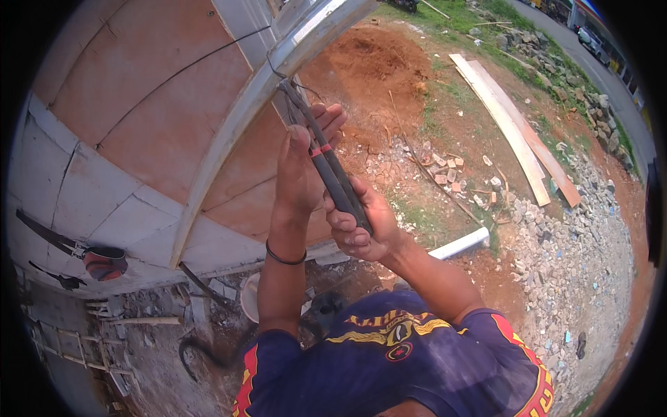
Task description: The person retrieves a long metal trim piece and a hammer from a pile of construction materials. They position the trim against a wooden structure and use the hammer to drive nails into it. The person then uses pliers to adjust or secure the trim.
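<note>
A pair of pincers (338,184) with long black handles and red bands slants up and to the left in front of me. My right hand (366,221) is wrapped round the lower part of its handles. The jaws are up against a thin dark wire beside a pale curved-looking beam (240,132). My left hand (301,163) is beside the upper part of the pincers. Its fingers stretch out behind the tool and its thumb is near the tool's neck; whether it bears on the pincers is hard to tell.
Orange-brown panels (160,97) with a dark wire across them lie left of the beam. A tool with a dark blade and red-black grip (104,263) rests on the pale ledge. A white pipe (458,243), long planks (504,128) and rubble (573,271) lie on the ground below.
</note>
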Demonstrator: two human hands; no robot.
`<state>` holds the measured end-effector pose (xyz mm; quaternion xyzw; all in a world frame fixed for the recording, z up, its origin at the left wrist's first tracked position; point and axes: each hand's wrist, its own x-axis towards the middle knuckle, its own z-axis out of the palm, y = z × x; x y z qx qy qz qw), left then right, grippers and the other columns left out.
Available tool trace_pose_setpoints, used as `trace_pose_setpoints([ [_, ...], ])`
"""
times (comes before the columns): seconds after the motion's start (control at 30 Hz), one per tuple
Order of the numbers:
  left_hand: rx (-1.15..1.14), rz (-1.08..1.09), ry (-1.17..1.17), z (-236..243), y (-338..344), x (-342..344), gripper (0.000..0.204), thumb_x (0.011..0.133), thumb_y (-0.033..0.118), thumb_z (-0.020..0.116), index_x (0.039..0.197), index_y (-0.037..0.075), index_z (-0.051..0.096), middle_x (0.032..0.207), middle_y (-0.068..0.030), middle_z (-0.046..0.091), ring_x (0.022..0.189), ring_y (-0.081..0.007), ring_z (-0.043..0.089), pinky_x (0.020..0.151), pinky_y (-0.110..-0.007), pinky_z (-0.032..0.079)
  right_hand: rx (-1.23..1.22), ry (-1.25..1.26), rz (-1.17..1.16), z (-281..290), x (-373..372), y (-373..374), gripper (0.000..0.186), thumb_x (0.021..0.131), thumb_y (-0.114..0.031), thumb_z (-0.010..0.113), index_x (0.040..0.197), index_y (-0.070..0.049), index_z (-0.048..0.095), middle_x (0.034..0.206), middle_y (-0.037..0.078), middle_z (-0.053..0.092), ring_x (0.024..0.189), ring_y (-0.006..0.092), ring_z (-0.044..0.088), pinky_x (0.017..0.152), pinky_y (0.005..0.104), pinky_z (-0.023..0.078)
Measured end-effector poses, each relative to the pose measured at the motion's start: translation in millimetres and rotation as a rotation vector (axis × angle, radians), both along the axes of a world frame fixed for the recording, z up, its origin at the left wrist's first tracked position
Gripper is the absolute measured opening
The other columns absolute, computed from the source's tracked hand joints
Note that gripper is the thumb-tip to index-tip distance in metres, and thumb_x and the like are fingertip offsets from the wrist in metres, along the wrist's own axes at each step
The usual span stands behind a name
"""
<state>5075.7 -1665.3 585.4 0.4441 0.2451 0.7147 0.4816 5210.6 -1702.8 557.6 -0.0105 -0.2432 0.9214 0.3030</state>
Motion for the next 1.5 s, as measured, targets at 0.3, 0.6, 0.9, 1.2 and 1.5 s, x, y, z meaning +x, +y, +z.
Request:
trace_pose_setpoints([
  [0.3, -0.030, -0.021, 0.203, 4.6, 11.9, 2.8, 0.045, 0.098, 0.045, 0.050, 0.111, 0.002, 0.047, 0.070, 0.0012, 0.048, 0.057, -0.0112, 0.055, 0.081, -0.037, 0.053, 0.340, -0.467, -0.440, 3.3, 17.8, -9.3, 0.052, 0.098, -0.046, 0.034, 0.117, -0.001, 0.053, 0.084, 0.008, 0.061, 0.077, 0.0177, 0.061, 0.072, 0.0309, 0.049],
  [0.6, -0.216, 0.685, 1.115, 100.5, -63.3, -28.7, 0.064, 0.093, 0.060, 0.049, 0.101, 0.001, 0.072, 0.079, -0.0103, 0.068, 0.065, -0.0167, 0.064, 0.061, -0.034, 0.051, 0.849, -1.001, -0.473, 31.4, 26.9, 10.0, 0.038, 0.089, -0.032, 0.067, 0.107, -0.002, 0.054, 0.086, 0.001, 0.054, 0.078, 0.0106, 0.049, 0.071, 0.0275, 0.042],
  [0.9, 0.011, 0.247, 0.829, 230.0, 147.5, -1.4, 0.032, 0.097, 0.027, 0.054, 0.118, 0.004, 0.060, 0.120, -0.0181, 0.060, 0.108, -0.0274, 0.059, 0.091, -0.039, 0.046, 1.086, -1.105, -0.621, 33.3, 10.7, 3.6, 0.036, 0.087, -0.028, 0.067, 0.100, 0.000, 0.047, 0.100, 0.016, 0.056, 0.091, 0.0234, 0.058, 0.078, 0.0380, 0.044],
  [1.2, -0.127, 0.230, 0.930, 213.9, 204.5, 7.1, 0.036, 0.096, 0.031, 0.053, 0.118, 0.004, 0.060, 0.119, -0.0173, 0.061, 0.109, -0.0271, 0.060, 0.093, -0.039, 0.046, 1.125, -1.007, -0.699, 34.3, 3.2, 7.0, 0.024, 0.087, -0.015, 0.057, 0.101, 0.002, 0.048, 0.087, 0.021, 0.055, 0.084, 0.0325, 0.057, 0.074, 0.0419, 0.044],
  [1.5, -0.128, 0.255, 1.025, 208.3, 206.6, -2.4, 0.040, 0.096, 0.036, 0.051, 0.119, 0.004, 0.060, 0.118, -0.0165, 0.062, 0.109, -0.0267, 0.060, 0.095, -0.039, 0.046, 0.772, -0.803, -0.178, 58.1, 26.3, 48.1, 0.026, 0.076, -0.007, 0.056, 0.102, -0.001, 0.057, 0.091, 0.006, 0.054, 0.084, 0.0158, 0.054, 0.074, 0.0301, 0.044],
])
